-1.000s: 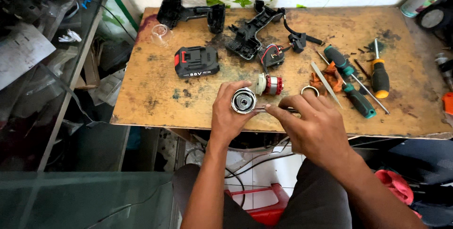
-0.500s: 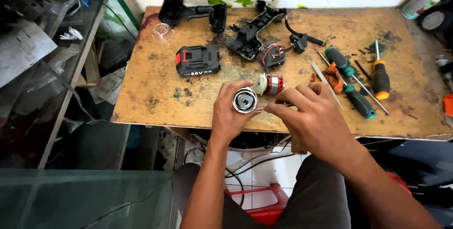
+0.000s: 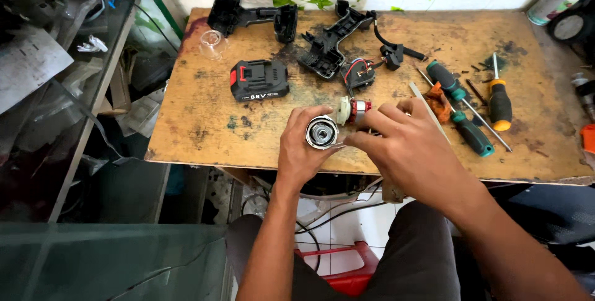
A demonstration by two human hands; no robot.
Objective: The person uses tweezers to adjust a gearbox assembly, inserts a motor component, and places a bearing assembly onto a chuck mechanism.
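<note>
Nearest the camera, the left hand [image 3: 302,155] wraps around a round silver metal gear housing [image 3: 321,132], its open end facing up toward the head view, held just over the near edge of the worn wooden tabletop [image 3: 204,121]. The right hand [image 3: 406,146] is closed narrowly, fingertips pinched against the housing's right side; whether they hold a small part there cannot be told. Compared with a second ago, the housing sits in the same spot and the right hand has drawn in closer over it, fingers more curled, so the fine fitting work at the housing's mouth appears to be carrying on rather than finished.

Just beyond the housing lies a small motor rotor with red windings [image 3: 352,110]. Further out and to the housing's left rests a black and red battery pack [image 3: 259,79]. To its right lie two green-handled screwdrivers [image 3: 462,118] and an orange-handled screwdriver [image 3: 499,99]. Farthest from the housing are the black plastic drill shell halves [image 3: 328,44] and a clear glass cup [image 3: 212,44].
</note>
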